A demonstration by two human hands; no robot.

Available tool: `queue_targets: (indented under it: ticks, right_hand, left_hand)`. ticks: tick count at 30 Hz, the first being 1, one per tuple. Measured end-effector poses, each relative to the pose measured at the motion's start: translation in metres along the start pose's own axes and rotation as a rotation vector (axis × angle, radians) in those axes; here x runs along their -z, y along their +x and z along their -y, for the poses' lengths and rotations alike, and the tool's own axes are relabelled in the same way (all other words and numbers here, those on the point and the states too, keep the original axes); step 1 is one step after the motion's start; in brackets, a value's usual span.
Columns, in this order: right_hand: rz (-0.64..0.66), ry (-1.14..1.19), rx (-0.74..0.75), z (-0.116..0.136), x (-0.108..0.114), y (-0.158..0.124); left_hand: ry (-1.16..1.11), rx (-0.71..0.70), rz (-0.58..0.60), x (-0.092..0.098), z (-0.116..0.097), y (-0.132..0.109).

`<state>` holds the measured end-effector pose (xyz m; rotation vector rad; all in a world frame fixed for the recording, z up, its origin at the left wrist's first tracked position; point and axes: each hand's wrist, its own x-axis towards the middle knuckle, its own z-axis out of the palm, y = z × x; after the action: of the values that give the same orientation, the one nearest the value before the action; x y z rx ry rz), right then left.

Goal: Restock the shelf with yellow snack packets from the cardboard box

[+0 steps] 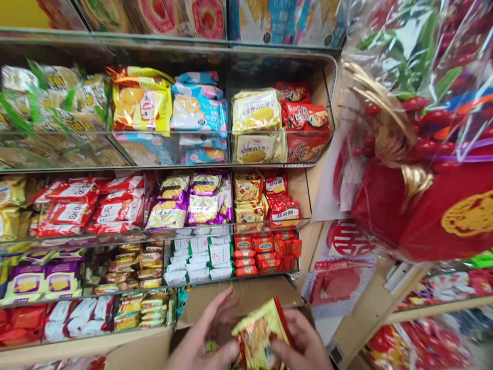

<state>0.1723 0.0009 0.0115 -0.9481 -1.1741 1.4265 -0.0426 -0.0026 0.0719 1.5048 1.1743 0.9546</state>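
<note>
Low in the head view, my right hand [302, 341] is closed around a yellow and red snack packet [264, 331], its thumb pressed across the front. The packet is tilted, with its printed face toward me. To its left is my left hand [206, 334], slightly blurred, with its fingers stretched up and apart. The left thumb lies at the packet's lower left edge. Beneath and behind both hands stands an open cardboard box [246, 295], mostly covered by them. A few more yellow packets [211, 347] show inside it.
Clear-fronted shelves with snack packets rise ahead: red and yellow packets [250, 203], orange-red packets [265, 254], white-green packets [199, 257] and cream packets [257, 110]. A plastic-wrapped red decoration [416, 205] hangs close on the right. A cardboard flap [142, 352] sticks out at lower left.
</note>
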Motion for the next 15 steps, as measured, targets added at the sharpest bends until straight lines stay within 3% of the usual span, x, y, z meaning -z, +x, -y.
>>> queue_targets:
  ticks: [3,6,11,15]
  right_hand:
    - [-0.002,0.158,0.051,0.036,-0.012,0.014]
    - [-0.006,0.272,0.163,0.056,-0.019,0.026]
    - [0.078,0.267,0.209,0.067,-0.024,0.042]
    - [0.102,0.066,0.218,0.07,-0.018,0.049]
  left_hand:
    - [-0.025,-0.044,0.113,-0.004,-0.044,0.034]
    - [-0.174,-0.042,0.011,-0.011,-0.066,0.056]
    - [-0.424,-0.078,-0.128,-0.023,-0.064,0.072]
    - [-0.377,-0.185,-0.039,-0.022,-0.052,0.072]
